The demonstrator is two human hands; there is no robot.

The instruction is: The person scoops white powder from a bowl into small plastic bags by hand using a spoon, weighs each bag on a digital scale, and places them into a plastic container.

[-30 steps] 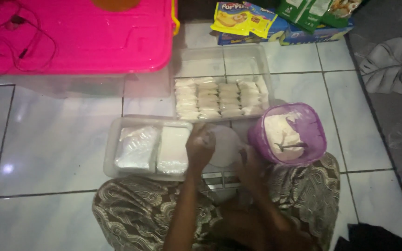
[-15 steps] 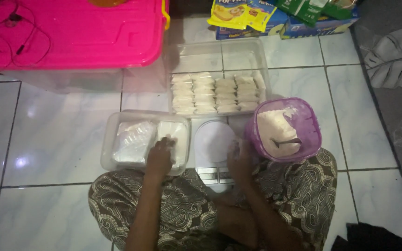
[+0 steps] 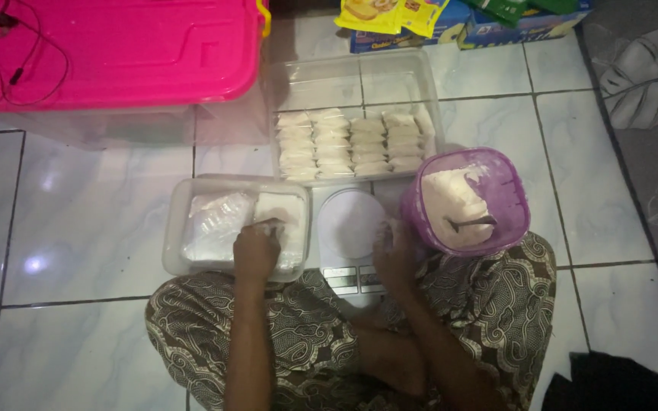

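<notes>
Below, left hand [image 3: 257, 251] in clear tub [image 3: 173, 236], yellow packets [image 3: 390, 14] above.

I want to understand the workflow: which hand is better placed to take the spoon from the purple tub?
Probably the right hand: it rests beside the round purple plastic tub, near the metal spoon. The left hand is inside the clear rectangular container.

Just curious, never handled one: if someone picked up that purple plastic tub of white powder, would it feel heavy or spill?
The round purple plastic tub looks heaped with white powder, so probably heavy for its size. With no lid visible, tilting would likely spill some. The metal spoon might shift.
</notes>
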